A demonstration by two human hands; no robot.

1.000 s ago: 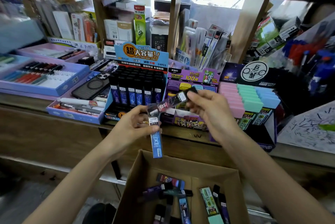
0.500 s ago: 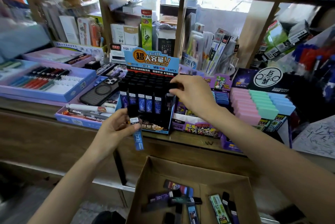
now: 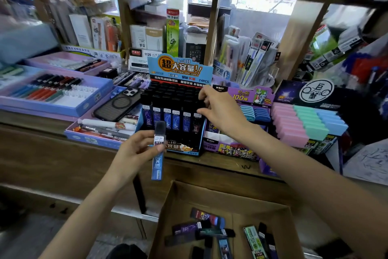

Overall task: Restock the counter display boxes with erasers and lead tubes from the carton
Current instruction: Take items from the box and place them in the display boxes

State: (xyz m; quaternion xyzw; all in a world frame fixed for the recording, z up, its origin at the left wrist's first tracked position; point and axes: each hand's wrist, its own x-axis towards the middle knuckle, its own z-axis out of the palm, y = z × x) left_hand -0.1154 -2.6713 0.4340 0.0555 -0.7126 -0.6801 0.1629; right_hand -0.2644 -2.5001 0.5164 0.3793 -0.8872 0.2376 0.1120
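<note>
Right hand (image 3: 220, 112) has slotted dark tube (image 3: 197, 121) into display box (image 3: 180, 70) beneath its fingertips, release unclear; left hand (image 3: 136, 149) pinches blue tube (image 3: 158, 153), next in.

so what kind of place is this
Most likely a stationery shop counter: a blue cardboard display box of lead tubes, stacked pink, teal and blue erasers, and a purple tray of pens.

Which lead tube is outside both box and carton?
The blue tube the left hand holds upright; others stand in the box or lie in the carton.
</note>
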